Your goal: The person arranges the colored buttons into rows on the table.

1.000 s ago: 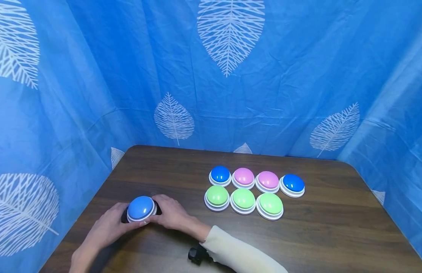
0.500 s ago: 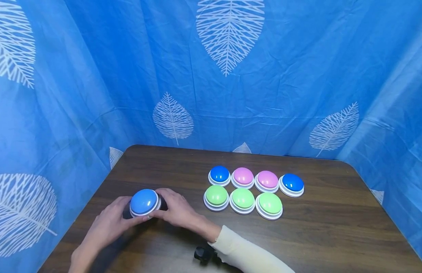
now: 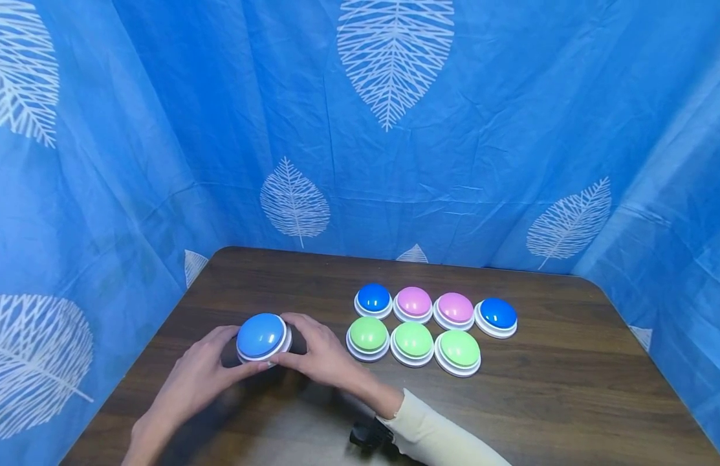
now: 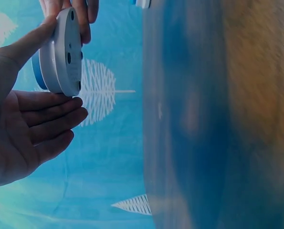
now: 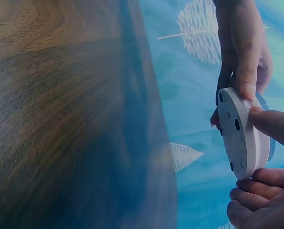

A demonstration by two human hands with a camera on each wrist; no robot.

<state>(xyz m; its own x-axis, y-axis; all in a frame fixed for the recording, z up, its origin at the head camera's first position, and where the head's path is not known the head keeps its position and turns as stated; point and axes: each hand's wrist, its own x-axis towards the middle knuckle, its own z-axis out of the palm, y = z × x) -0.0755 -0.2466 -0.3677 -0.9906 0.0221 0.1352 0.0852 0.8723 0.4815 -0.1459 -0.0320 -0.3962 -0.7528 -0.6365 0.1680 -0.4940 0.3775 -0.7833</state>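
Note:
A blue dome push button (image 3: 261, 336) with a white base is held above the table between both hands. My left hand (image 3: 199, 372) grips its left side, thumb along the near edge. On the other side my right hand (image 3: 319, 353) grips the rim, its thumb meeting the left one at the front. Both wrist views show the underside of the button (image 4: 68, 52) with small dark feet, clear of the tabletop. In the right wrist view, fingers of the right hand (image 5: 261, 191) support the white base (image 5: 239, 138) from one side.
On the brown table (image 3: 540, 388), a back row has a blue button (image 3: 374, 298), two pink buttons (image 3: 414, 301) and another blue button (image 3: 498, 313). Three green buttons (image 3: 413, 339) form the front row. A blue leaf-print curtain (image 3: 482, 142) hangs behind and at the sides.
Both hands have lifted the blue button and carried it rightward and away from the person. The buttons in the two rows have stayed in place.

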